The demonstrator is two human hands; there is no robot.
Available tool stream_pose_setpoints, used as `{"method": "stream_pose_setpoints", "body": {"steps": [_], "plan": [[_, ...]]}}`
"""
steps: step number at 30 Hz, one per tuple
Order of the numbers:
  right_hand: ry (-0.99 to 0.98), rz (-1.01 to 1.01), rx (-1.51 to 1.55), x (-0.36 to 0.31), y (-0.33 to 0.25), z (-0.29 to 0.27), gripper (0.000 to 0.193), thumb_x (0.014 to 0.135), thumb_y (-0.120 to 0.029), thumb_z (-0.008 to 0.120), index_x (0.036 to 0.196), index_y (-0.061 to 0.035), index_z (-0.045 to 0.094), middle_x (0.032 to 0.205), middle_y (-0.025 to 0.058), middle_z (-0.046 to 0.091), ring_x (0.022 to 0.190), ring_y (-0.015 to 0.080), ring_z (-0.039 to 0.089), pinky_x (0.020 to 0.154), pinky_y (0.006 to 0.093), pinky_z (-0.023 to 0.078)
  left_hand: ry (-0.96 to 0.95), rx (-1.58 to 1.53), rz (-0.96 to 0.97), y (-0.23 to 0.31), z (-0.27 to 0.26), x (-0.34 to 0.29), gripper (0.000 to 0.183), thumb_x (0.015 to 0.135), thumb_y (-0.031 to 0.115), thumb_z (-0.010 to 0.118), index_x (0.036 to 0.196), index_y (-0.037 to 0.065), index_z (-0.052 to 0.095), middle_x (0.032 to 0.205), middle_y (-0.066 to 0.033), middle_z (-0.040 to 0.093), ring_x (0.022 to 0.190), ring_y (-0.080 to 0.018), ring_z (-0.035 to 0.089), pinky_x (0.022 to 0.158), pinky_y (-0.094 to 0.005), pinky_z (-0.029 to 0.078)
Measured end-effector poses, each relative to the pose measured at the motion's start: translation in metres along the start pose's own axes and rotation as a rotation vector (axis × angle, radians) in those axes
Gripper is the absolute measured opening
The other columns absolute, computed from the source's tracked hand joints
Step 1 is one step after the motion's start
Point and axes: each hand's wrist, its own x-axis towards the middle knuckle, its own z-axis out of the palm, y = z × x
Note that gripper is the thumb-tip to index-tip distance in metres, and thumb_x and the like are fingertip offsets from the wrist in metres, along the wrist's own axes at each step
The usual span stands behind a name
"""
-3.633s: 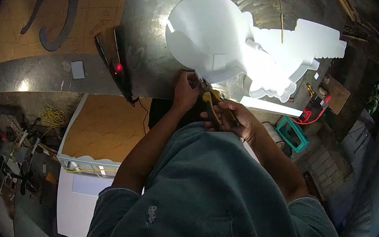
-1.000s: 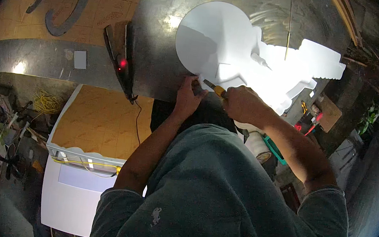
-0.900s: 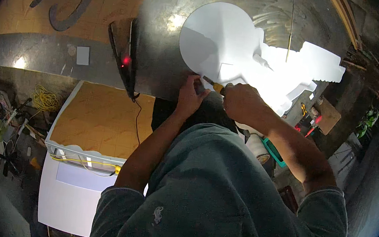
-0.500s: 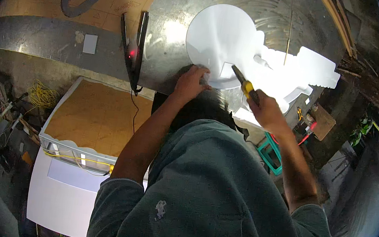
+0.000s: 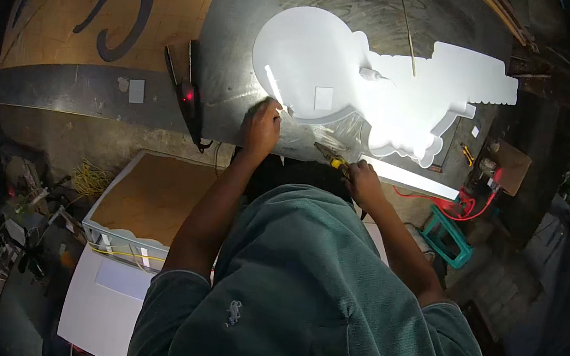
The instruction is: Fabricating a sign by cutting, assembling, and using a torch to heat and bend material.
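Note:
My left hand [image 5: 262, 130] has its fingers pinched on a narrow white strip [image 5: 272, 84], which sticks up over the rim of a large white cutout [image 5: 302, 38]. That cutout has a round left part and a scalloped right part with raised edges, and it lies on a grey metal table [image 5: 236, 51]. Lower and to the right, my right hand [image 5: 367, 186] grips pliers [image 5: 332, 157] with yellow and black handles, their dark jaws pointing left at the table's front edge. A small white square [image 5: 323, 98] and a small whitish bottle-like thing [image 5: 371, 75] rest on the cutout.
Left of the cutout lies a black hair straightener [image 5: 189, 91] with a red light. Brown board [image 5: 168, 28] with dark cut shapes covers the table's far left. A thin stick [image 5: 406, 29] crosses the back. A white bar [image 5: 409, 177], a yellow cutter [image 5: 468, 155] and a green stool [image 5: 447, 237] are at right.
My right hand and the pliers have drawn back from the cutout to the table's front edge. My left hand has shifted left, and the white strip now shows in it. The view has shifted.

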Motion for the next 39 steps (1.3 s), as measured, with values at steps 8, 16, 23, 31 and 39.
{"method": "stream_pose_setpoints", "body": {"steps": [8, 16, 23, 31, 39], "plan": [[0.200, -0.137, -0.124, 0.024, 0.031, 0.020, 0.027, 0.081, -0.009, 0.064, 0.106, -0.0022, 0.063, 0.111, 0.0215, 0.055, 0.107, 0.0377, 0.052, 0.091, 0.0443, 0.046, -0.197, 0.066, 0.054, 0.007, -0.002, 0.014, 0.041, 0.083, 0.004, 0.075, 0.121, 0.011, 0.061, 0.118, -0.0134, 0.051, 0.097, -0.0321, 0.063, 0.081, -0.0399, 0.055], [0.285, -0.237, -0.151, 0.043, 0.043, 0.043, 0.026, 0.083, -0.008, 0.060, 0.108, -0.0022, 0.066, 0.112, 0.0210, 0.054, 0.110, 0.0370, 0.052, 0.094, 0.0442, 0.045, -0.309, 0.205, -0.083, 0.025, -0.005, 0.019, 0.041, 0.081, 0.003, 0.069, 0.119, 0.015, 0.060, 0.112, -0.0138, 0.051, 0.106, -0.0359, 0.057, 0.092, -0.0459, 0.049], [0.331, -0.268, -0.156, 0.052, 0.047, 0.050, 0.025, 0.086, -0.011, 0.059, 0.108, -0.0023, 0.067, 0.119, 0.0209, 0.054, 0.114, 0.0368, 0.052, 0.097, 0.0458, 0.044, -0.154, 0.119, -0.206, 0.024, 0.002, 0.027, 0.031, 0.090, 0.001, 0.056, 0.118, 0.013, 0.060, 0.113, -0.0175, 0.053, 0.102, -0.0372, 0.060, 0.087, -0.0469, 0.051], [0.238, -0.301, -0.242, 0.056, 0.045, 0.044, 0.024, 0.089, -0.014, 0.057, 0.108, -0.0034, 0.067, 0.118, 0.0189, 0.055, 0.112, 0.0353, 0.052, 0.095, 0.0470, 0.044, -0.138, 0.165, -0.099, 0.029, 0.000, 0.015, 0.018, 0.092, 0.004, 0.057, 0.107, 0.011, 0.065, 0.116, -0.0174, 0.055, 0.100, -0.0369, 0.061, 0.087, -0.0459, 0.051], [0.428, -0.414, 0.186, 0.086, -0.012, -0.015, 0.006, 0.080, -0.002, 0.066, 0.080, -0.0020, 0.060, 0.086, 0.0187, 0.062, 0.083, 0.0388, 0.060, 0.078, 0.0446, 0.051, 0.064, 0.049, -0.167, 0.020, 0.005, -0.005, 0.040, 0.084, 0.007, 0.071, 0.120, 0.008, 0.055, 0.116, -0.0162, 0.054, 0.105, -0.0355, 0.060, 0.088, -0.0455, 0.051]]}}
